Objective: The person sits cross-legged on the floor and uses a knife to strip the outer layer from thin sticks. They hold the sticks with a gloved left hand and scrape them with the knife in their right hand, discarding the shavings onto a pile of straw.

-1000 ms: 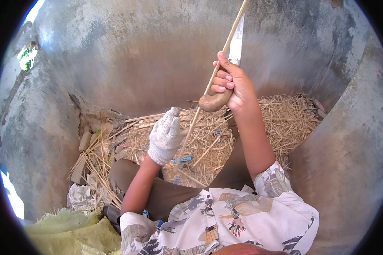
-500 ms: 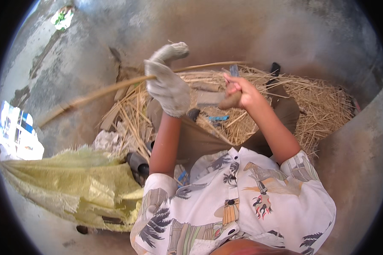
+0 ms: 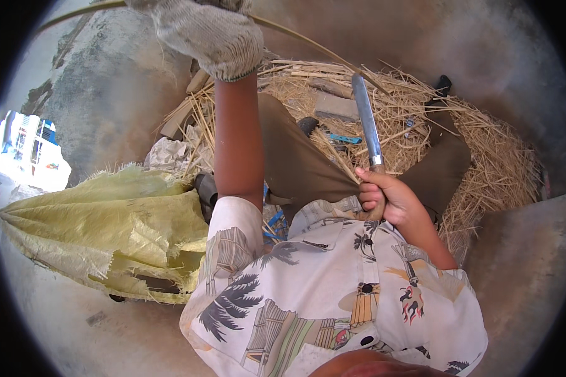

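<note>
My left hand [image 3: 207, 38], in a pale knitted work glove, is raised at the top of the view. It is closed on a long, thin bamboo strip [image 3: 314, 45] that runs out to both sides and bends down on the right. The glove's fingertips are partly cut off by the upper edge. Bare and lower down, my right hand [image 3: 387, 196] grips the wooden handle of a long knife [image 3: 366, 119] in front of my shirt. Its blade points up and away, the tip close to the strip's right part.
Between and around my legs lies a heap of bamboo shavings [image 3: 490, 166]. A flat block [image 3: 334, 107] and a bright blue object [image 3: 344, 138] rest among them. A torn yellow woven sack [image 3: 126, 232] spreads on the left, beside crumpled pale material [image 3: 170, 154].
My left hand has risen toward the upper edge with the bamboo strip. My right hand has come down nearer my body, and the knife's blade now shows at full length.
</note>
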{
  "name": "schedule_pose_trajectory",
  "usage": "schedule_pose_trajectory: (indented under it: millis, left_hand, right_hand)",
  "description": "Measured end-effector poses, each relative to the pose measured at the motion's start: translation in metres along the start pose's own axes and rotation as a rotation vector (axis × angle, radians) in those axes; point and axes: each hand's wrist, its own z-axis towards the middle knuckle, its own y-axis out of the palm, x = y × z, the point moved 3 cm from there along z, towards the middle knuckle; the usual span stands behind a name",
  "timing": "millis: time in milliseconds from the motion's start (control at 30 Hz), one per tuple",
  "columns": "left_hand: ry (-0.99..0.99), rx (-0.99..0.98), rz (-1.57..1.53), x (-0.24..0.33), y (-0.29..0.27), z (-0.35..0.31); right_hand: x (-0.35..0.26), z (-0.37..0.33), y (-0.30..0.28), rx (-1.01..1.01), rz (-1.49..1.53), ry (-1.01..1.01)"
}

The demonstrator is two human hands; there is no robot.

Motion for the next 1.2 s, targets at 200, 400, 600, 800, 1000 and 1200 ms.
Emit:
schedule_pose_trajectory:
  millis: [200,400,600,800,1000,1200]
  left_hand:
    - [0.192,0.138,0.169,0.002,0.035,0.005]
    - [0.135,0.079,0.297,-0.001,0.048,0.033]
    - [0.050,0.062,0.656,-0.081,0.009,0.027]
    - [-0.074,0.025,0.590,-0.136,-0.025,0.017]
    - [-0.235,-0.046,0.425,-0.136,-0.011,0.019]
    - [-0.275,-0.069,0.305,-0.150,0.001,0.026]
  right_hand:
    - [-0.012,0.001,-0.038,-0.130,0.313,0.161]
    - [0.001,0.004,-0.075,-0.036,0.620,0.254]
    - [-0.014,-0.006,-0.052,-0.168,0.403,0.090]
    - [-0.048,-0.017,-0.017,0.114,-0.171,-0.354]
    - [-0.077,-0.012,-0.001,0.213,-0.418,-0.637]
    - [-0.097,0.011,0.009,0.248,-0.499,-0.802]
